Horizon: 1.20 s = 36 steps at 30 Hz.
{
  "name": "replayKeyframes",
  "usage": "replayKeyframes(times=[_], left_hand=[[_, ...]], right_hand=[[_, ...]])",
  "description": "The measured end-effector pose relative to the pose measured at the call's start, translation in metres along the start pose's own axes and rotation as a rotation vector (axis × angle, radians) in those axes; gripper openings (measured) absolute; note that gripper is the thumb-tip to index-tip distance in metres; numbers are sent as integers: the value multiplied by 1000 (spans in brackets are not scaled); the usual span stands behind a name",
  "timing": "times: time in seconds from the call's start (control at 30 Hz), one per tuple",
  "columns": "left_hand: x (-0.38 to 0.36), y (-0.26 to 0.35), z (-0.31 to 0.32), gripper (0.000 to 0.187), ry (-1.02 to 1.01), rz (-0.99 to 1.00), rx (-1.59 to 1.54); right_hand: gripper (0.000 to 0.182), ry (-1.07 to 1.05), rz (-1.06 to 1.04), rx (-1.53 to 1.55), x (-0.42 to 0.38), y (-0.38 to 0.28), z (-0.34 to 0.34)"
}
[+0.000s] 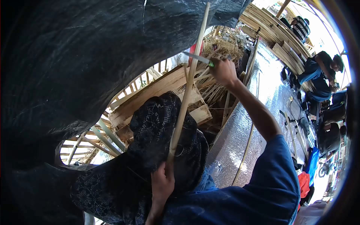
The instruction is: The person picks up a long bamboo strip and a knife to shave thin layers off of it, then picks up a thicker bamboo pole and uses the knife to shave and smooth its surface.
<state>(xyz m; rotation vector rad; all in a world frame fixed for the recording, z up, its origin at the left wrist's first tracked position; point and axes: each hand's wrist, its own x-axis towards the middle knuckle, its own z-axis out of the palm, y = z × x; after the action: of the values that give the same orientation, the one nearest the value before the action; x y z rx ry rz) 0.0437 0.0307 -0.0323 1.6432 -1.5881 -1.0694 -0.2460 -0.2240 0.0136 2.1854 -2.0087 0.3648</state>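
A long pale bamboo strip (186,90) runs from the top of the view down to my lap. Its lower end is in my left hand (164,180), with the fingers closed round it. My right hand (224,71) grips a knife (198,57) with a bit of green at its handle. The knife's blade lies across the upper part of the strip; whether it cuts in cannot be told. Black patterned cloth (157,116) covers my lap beneath the strip.
A black plastic sheet (75,67) hangs over the left side. Wooden boards (150,90), shavings (225,47) and thin sticks lie ahead. To the right spreads a silvery foil mat (243,138) with a long thin rod on it. Several people (326,71) sit beyond.
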Motion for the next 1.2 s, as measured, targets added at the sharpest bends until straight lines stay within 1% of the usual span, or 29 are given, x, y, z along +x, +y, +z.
replayKeyframes(times=[0.03, 0.1, 0.17, 0.2, 0.23, 0.27, 0.33, 0.4, 0.5, 0.57, 0.6, 0.63, 0.7, 0.73, 0.77, 0.83, 0.9, 0.93, 0.97, 1.03, 1.07, 1.1, 1.17, 1.2], left_hand=[[3, 3, 1, 29, -57, -73, -75], [3, -1, 0, 29, -79, -85, -71], [0, -2, -2, 30, -102, -114, -53], [-1, -1, -3, 30, -115, -125, -63], [0, 0, -3, 30, -129, -129, -73], [1, 0, -2, 30, -136, -129, -71], [1, -2, 1, 30, -62, -52, -101], [0, -4, 1, 30, -77, -64, -97], [0, -2, 1, 30, -77, -67, -78], [-1, 0, -1, 30, -72, -56, -63], [-2, 1, -2, 30, -83, -63, -33], [-1, 3, -3, 29, -89, -63, -3], [2, 5, -2, 27, -72, -64, -19], [0, 6, -2, 26, -67, -75, -33], [0, 6, -1, 26, -66, -76, -33], [-3, 4, 2, 20, 5, 29, 123], [-2, 16, 1, 19, 16, 6, 145], [0, 20, 1, 19, 33, -6, 167], [-1, 21, 2, 19, 35, -1, 166], [-3, 20, 3, 15, 100, 22, 206], [-3, 22, 4, 15, 105, 21, 206], [-3, 24, 4, 14, 96, 19, 229], [-10, 19, 4, 13, 76, 13, 255], [-10, 12, 7, 10, 98, 68, 260]], right_hand=[[17, 35, -31, 84, -13, -13, -7], [16, 63, -170, 122, -33, -21, 1], [13, -64, -248, 158, -55, -37, 4], [10, -188, -253, 151, -67, -43, 6], [8, -148, -377, 137, -78, -43, 16], [7, -109, -402, 140, -82, -44, 16], [7, -72, -425, 136, -84, -46, 14], [10, -164, -357, 96, -79, -46, 11], [11, -213, -325, 118, -73, -41, 15], [13, -283, -94, -69, -41, -28, 11], [16, -311, 151, 28, -26, -24, 0], [16, -307, 152, 27, -28, -22, 4], [16, -172, -150, 63, -41, -25, 14], [14, -285, -251, 37, -56, -36, 15], [12, -328, -379, 18, -68, -45, 16], [13, -369, -264, -9, -61, -47, 6], [13, -49, -394, -60, -38, -23, 10], [11, -207, -238, -26, -45, -29, 14], [11, -203, -237, -29, -55, -36, 12], [15, -409, -315, 25, -74, -47, 10], [18, -296, -424, 44, -80, -44, 11], [18, -243, -316, 7, -67, -38, 1], [20, -329, 89, -183, -30, -15, 10], [19, -167, 54, -148, -21, -6, 8]])
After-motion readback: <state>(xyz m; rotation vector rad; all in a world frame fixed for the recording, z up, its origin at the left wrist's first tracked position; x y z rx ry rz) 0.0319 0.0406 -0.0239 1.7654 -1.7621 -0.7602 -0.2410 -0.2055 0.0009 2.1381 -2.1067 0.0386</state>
